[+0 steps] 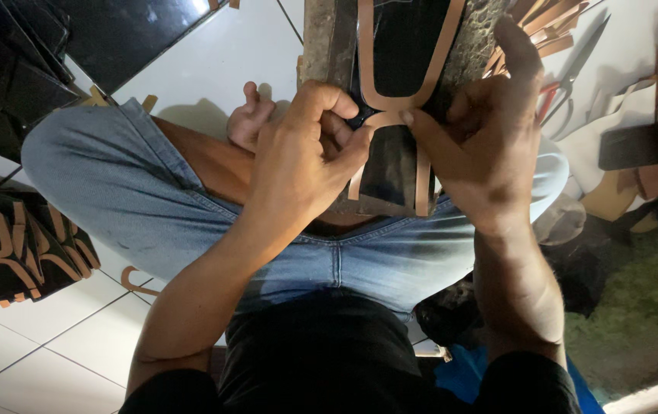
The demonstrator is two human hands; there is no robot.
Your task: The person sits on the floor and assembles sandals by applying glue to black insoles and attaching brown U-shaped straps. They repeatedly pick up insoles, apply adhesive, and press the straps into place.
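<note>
I sit cross-legged on a white tiled floor. A black sole-shaped piece (399,46) with tan strips (390,119) on it lies on a rough stone block (321,38) in front of my lap. My left hand (302,157) pinches the tan strip where the bands meet at the middle of the black piece. My right hand (478,146) presses the same junction from the right, its fingers spread over the block's edge. Both hands touch the strip and the black piece.
A stack of finished black pieces with tan curved strips (14,245) lies at the left. Plain black pieces (7,61) are piled at the upper left. Loose tan strips (551,23) and scissors (570,73) lie at the upper right. A bare foot (248,115) shows by my knee.
</note>
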